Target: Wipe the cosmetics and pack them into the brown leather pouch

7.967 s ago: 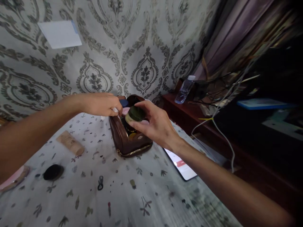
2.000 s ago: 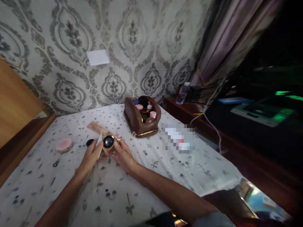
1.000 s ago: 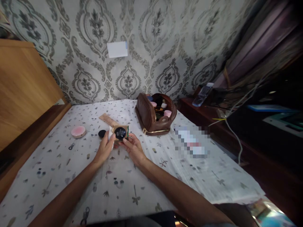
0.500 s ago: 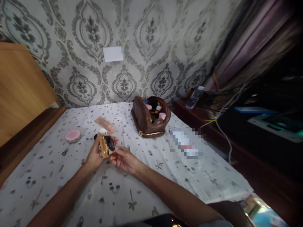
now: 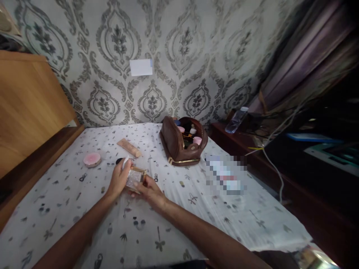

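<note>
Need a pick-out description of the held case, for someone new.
On the patterned cloth, left of the brown bag, the left hand and right hand hold the case. It is square-cornered, gold-edged and sparkly-faced, unlike the round pink compact and beige tube nearby.

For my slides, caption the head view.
Both hands hold a glittery case; tube and open bag lie beyond.

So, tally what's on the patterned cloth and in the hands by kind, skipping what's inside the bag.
Bag: 1
Tube: 1
Pink round case: 1
Black thing, partly hidden: 1
Blurred-out item: 1
Box, in left hand and right hand: 1
White wad, left hand: 1
Total: 7
</note>
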A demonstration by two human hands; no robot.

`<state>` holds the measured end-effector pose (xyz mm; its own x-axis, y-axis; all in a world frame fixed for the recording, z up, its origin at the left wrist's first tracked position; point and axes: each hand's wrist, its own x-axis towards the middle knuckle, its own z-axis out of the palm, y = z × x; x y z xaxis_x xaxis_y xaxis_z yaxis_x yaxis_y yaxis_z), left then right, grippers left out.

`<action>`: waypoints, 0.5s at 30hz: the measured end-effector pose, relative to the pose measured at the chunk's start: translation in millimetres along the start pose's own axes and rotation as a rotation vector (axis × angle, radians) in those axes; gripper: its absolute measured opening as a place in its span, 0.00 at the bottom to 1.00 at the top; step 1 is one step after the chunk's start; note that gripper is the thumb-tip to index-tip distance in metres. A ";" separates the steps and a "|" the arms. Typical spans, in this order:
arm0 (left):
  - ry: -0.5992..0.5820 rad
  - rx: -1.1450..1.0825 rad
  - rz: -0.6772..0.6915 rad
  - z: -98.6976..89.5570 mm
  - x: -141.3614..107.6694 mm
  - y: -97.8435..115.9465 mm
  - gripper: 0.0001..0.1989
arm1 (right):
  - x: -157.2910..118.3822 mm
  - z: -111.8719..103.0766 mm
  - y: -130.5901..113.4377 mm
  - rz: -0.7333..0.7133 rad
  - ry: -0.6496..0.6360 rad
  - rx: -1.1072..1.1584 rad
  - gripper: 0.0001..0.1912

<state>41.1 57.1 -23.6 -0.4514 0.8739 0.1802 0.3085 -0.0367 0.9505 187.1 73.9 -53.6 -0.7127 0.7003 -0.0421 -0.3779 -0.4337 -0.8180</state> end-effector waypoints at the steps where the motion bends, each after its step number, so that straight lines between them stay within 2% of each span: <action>1: -0.010 -0.014 -0.015 1.0 -1.0 -0.8 0.27 | -0.1 -0.2 0.4 -0.020 0.012 -0.003 0.33; 5: -0.064 -0.160 -0.068 7.0 -5.9 -3.5 0.28 | 2.5 -2.8 -4.1 -0.054 0.072 0.100 0.28; 11: -0.222 -0.336 -0.081 12.1 -9.1 -3.1 0.27 | 11.8 -13.6 -7.7 -0.083 0.175 0.236 0.24; 13: -0.229 -0.320 -0.085 13.3 -9.9 -2.9 0.26 | 14.1 -16.4 -4.8 -0.072 0.192 0.236 0.25; 15: -0.186 -0.276 -0.066 14.4 -11.3 -3.2 0.25 | 15.0 -17.5 -2.4 -0.051 0.193 0.204 0.27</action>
<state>57.3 54.3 -32.4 -0.2949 0.9512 0.0908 0.0342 -0.0844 0.9958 187.6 95.4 -62.3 -0.5711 0.8108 -0.1282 -0.5358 -0.4865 -0.6901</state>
